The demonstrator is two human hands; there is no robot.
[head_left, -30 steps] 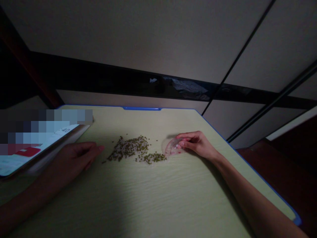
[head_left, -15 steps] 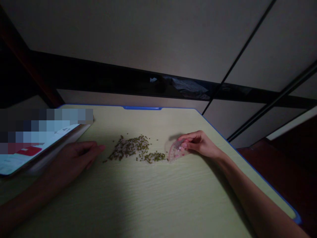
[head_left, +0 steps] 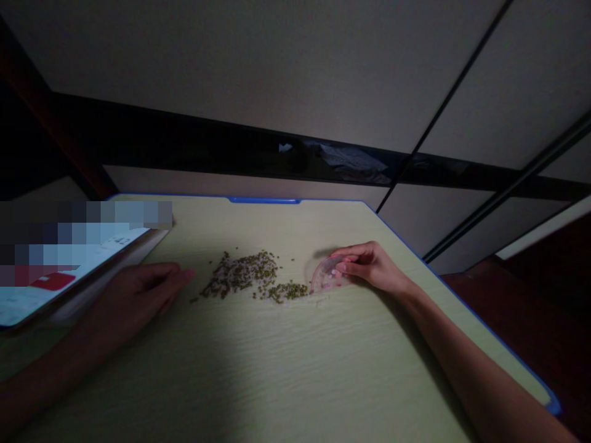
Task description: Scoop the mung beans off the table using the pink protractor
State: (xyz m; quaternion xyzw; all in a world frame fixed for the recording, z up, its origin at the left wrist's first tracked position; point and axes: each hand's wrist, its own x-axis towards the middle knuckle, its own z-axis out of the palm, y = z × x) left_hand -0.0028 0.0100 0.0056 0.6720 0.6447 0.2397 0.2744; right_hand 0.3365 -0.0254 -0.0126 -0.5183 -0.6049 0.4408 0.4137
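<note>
A clear pink protractor (head_left: 323,275) is pinched between thumb and fingers of the right hand (head_left: 381,271), toward the right side of the pale counter (head_left: 277,369); the grip is closed at its right portion, with the curved rim left exposed. That rim is set just beside the small cluster of green beans (head_left: 289,291); whether they are touched cannot be told. For fine control, the rim is best kept low and nearly level, with light pressure and short strokes, since beans could be rolled away or trapped beneath by a steep or quick push.

Farther left, the larger heap of beans and pale grains (head_left: 240,274) is joined loosely to the cluster, so any contact should be confined to the cluster's right fringe. By the left hand (head_left: 138,292), fingers are curled and the thumb is extended toward the heap; nothing can be seen held, and full closure cannot be judged.

More sideways room is given on the near side of the heaps. On the left, movement is limited by the lit device (head_left: 28,304); on the right and far sides, the blue edging (head_left: 264,200) should be respected, as beans could be lost over it.
</note>
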